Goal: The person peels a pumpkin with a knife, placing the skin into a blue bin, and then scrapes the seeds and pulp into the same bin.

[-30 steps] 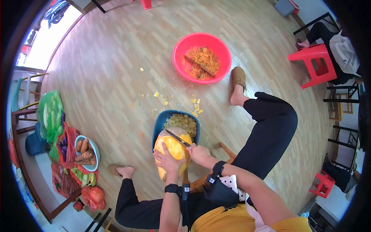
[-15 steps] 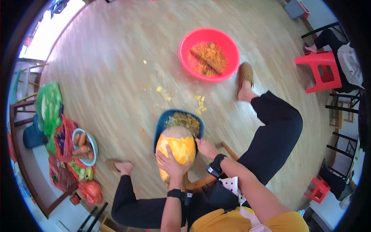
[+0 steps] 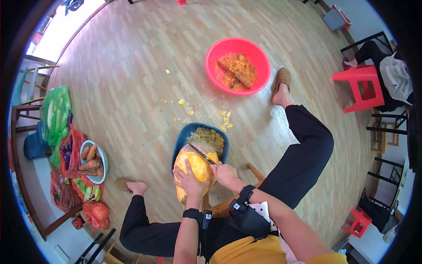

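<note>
Head view, with the pumpkin taken as the dial's centre:

- The large pumpkin (image 3: 196, 165) is held in front of the person, over the near side of a blue basin (image 3: 178, 143). Orange flesh is exposed over most of it, and greyish-tan rind is seen at its 12 o'clock end.
- The left hand (image 3: 191, 179) is laid on the lower part of the pumpkin, its fingers spread and pressed to the flesh.
- The right hand (image 3: 226, 174) is closed around the handle of a knife (image 3: 202, 153); the blade is slanted across the upper part of the pumpkin, its tip pointed towards 11 o'clock.
- Pale, yellowish pieces (image 3: 210, 139) are held in the blue basin, at 1 o'clock.
- Small yellow scraps (image 3: 226, 120) are scattered on the wood-patterned floor (image 3: 145, 110) between 12 and 1 o'clock.
- A pink basin (image 3: 212, 57) is set on the floor at 1 o'clock. Orange pieces (image 3: 243, 67) are contained in it, and a long brown object (image 3: 233, 74) is laid across them.
- Carrots (image 3: 91, 164) are heaped in a pale blue basket (image 3: 105, 165) at 9 o'clock. Beside it, purple vegetables (image 3: 66, 152) are seen in a red bag (image 3: 78, 141).
- A green bag (image 3: 56, 112) is placed near 10 o'clock, and an orange-red bag (image 3: 96, 215) at 8 o'clock.
- A red stool (image 3: 361, 79) is occupied by another person (image 3: 383, 103) at 2 o'clock.
</note>
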Action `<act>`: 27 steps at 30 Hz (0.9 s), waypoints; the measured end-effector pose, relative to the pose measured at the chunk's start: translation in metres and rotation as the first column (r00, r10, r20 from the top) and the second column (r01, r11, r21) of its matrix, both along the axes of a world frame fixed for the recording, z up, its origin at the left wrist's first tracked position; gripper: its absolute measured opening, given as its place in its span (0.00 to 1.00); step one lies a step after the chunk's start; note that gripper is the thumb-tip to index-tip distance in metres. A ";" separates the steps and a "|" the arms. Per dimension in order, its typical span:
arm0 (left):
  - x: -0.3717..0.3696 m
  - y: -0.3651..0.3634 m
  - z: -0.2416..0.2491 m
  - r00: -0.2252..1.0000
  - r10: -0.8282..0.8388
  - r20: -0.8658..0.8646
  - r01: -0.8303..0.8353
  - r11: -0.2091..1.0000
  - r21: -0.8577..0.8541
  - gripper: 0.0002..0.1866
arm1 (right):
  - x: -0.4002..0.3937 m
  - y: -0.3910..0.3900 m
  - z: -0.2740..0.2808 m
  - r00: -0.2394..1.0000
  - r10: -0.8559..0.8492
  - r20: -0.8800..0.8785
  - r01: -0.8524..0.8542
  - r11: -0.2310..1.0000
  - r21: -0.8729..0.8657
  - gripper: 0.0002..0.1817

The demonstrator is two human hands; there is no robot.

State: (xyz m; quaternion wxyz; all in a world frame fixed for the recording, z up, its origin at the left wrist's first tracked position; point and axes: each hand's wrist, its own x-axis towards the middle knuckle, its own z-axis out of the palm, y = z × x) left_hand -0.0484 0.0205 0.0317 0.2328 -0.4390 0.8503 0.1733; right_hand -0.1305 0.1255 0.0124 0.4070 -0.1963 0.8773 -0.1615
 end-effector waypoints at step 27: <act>-0.003 -0.001 0.004 0.998 -0.043 0.038 0.044 0.999 -0.019 0.68 | 0.000 0.024 -0.073 0.985 -0.165 0.048 0.165 0.986 0.016 0.28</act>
